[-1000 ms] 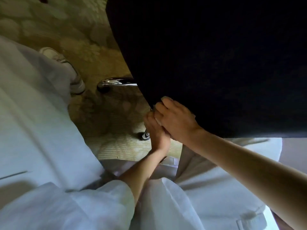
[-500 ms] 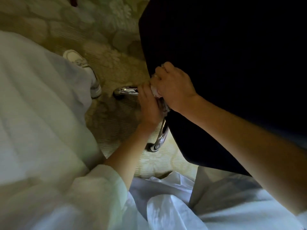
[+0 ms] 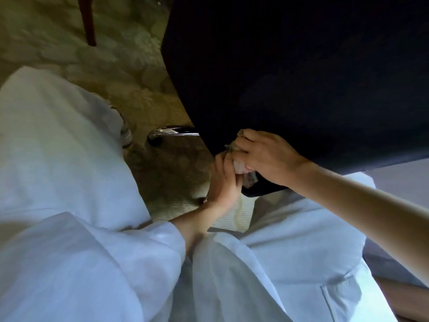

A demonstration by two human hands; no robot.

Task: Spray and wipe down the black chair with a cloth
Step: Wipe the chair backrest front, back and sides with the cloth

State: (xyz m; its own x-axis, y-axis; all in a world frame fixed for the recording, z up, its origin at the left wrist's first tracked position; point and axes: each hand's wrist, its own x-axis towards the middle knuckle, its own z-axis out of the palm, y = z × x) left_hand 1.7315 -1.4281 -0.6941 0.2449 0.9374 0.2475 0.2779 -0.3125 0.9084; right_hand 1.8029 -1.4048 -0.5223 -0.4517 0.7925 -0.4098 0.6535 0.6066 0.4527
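Head view, right grip (image 3: 267, 156) holds cloth (image 3: 242, 168), chair (image 3: 290, 66)

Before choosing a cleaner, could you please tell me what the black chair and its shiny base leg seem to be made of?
The black chair looks matte and unreflective, perhaps fabric upholstery; it is too dark to confirm. The shiny curved base leg looks like polished chromed metal, given its mirror-like highlights.

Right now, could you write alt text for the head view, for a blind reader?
The right hand and left hand hold a crumpled cloth against the lower edge of the black chair. A chrome chair leg stands on patterned carpet.
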